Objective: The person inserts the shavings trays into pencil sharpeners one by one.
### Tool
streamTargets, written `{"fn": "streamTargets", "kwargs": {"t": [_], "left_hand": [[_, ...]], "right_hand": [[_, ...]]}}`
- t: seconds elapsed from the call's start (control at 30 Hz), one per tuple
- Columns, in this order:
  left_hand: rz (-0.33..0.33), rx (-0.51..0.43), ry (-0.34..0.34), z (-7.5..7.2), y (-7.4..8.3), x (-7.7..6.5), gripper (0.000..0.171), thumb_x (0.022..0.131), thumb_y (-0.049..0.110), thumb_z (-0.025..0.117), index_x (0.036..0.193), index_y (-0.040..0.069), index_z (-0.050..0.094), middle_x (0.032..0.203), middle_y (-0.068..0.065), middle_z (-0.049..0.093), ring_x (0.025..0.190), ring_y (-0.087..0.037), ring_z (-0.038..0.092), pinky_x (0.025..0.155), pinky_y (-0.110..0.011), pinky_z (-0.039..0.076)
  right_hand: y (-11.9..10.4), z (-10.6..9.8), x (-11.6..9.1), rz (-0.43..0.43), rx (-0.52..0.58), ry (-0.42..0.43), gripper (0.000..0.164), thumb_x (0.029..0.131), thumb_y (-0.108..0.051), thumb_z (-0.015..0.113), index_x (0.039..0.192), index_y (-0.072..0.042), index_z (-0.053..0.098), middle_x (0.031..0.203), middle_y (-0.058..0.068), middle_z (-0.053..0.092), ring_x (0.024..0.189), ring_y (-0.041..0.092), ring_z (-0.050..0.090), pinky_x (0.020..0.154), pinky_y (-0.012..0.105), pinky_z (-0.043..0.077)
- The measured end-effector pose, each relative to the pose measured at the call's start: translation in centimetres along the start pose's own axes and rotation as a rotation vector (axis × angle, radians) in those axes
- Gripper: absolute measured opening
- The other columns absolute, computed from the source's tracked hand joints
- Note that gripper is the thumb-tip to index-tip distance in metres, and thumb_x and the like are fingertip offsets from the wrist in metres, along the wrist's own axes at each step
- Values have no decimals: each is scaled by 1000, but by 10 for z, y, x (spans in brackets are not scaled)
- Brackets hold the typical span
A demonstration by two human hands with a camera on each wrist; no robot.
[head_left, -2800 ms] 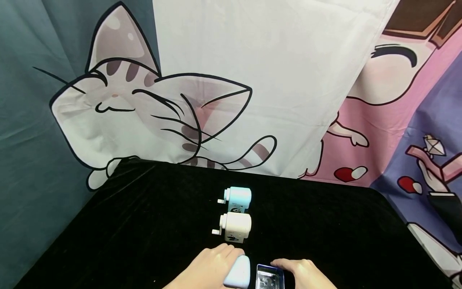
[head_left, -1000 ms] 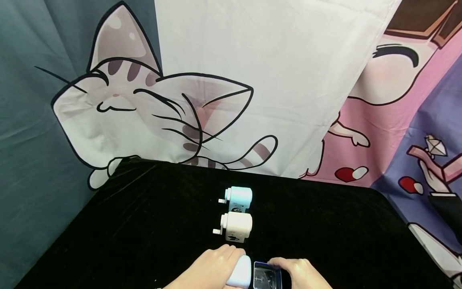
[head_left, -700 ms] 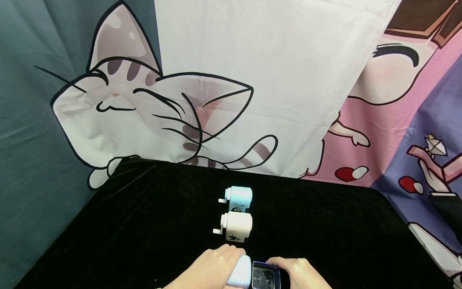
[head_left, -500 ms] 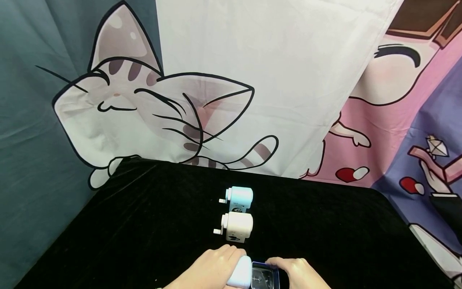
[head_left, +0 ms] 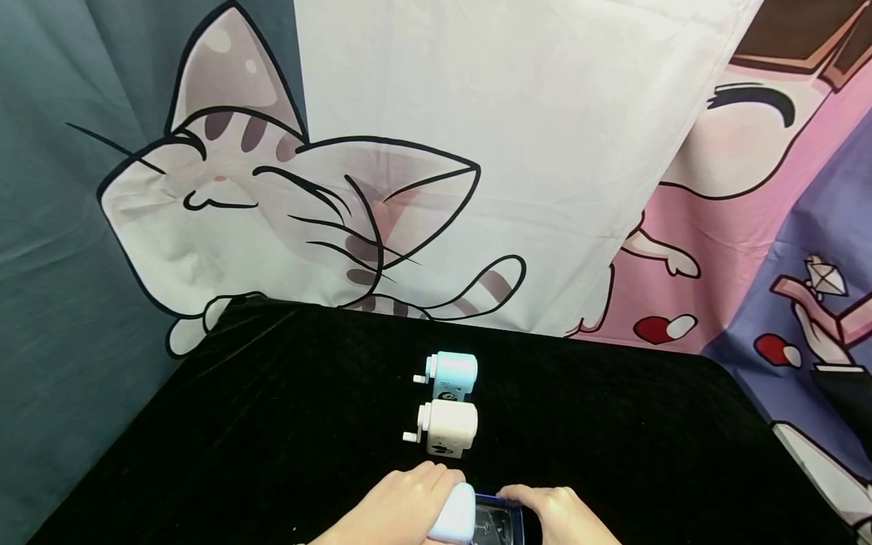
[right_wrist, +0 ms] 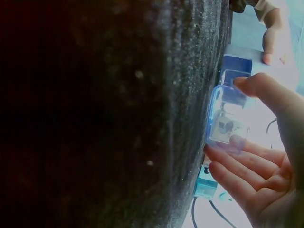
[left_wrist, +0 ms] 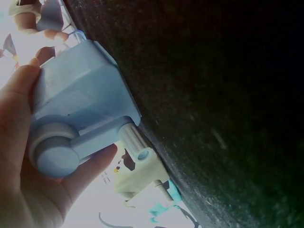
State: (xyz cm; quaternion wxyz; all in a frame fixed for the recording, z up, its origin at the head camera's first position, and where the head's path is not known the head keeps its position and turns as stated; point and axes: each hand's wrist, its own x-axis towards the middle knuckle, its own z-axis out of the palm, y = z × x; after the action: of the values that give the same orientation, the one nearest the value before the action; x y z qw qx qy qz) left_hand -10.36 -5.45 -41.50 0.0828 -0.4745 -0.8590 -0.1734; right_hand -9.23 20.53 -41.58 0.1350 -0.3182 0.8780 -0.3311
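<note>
At the bottom edge of the head view my left hand (head_left: 398, 507) grips a light blue crank pencil sharpener (head_left: 455, 516) that stands on the black cloth. The left wrist view shows fingers and thumb wrapped round its body (left_wrist: 80, 109), crank end toward the palm. My right hand (head_left: 552, 515) pinches a clear blue shavings drawer (head_left: 496, 522) between thumb and fingers. The drawer (right_wrist: 228, 114) sits against the sharpener's right side, low on the cloth. How far it is inside I cannot tell.
Two more sharpeners stand in a row beyond my hands: a white one (head_left: 446, 429) and a pale blue one (head_left: 451, 375) behind it. The black-clothed table (head_left: 272, 424) ends at cartoon-print curtains (head_left: 477, 151) at the back and sides.
My right hand has slid the clear blue drawer leftward until it meets the sharpener in my left hand. The left hand and the two far sharpeners stayed put.
</note>
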Motion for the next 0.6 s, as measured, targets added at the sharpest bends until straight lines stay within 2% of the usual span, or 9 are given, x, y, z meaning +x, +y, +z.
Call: {"fn": "streamTargets", "kwargs": {"t": [0.23,0.47,0.6], "left_hand": [[5,8,1,0,0,0,57,77,56,60,112,12,49,92,6,56,80,0,48,60,-10,42],[13,33,31,2,0,-1,57,74,53,65,110,12,49,90,6,56,80,0,49,60,-10,42],[12,40,29,2,0,0,59,71,52,68,111,12,49,91,6,56,80,0,49,60,-11,43]], "right_hand": [[3,1,2,-14,0,4,58,72,-52,69,113,-13,56,101,-2,64,84,3,59,68,26,52],[3,1,5,-16,28,-19,58,72,-50,69,114,-13,55,101,-2,64,84,3,59,68,25,52],[3,1,7,-43,22,-12,57,73,-49,69,114,-12,55,101,-1,64,84,3,59,67,25,52]]}}
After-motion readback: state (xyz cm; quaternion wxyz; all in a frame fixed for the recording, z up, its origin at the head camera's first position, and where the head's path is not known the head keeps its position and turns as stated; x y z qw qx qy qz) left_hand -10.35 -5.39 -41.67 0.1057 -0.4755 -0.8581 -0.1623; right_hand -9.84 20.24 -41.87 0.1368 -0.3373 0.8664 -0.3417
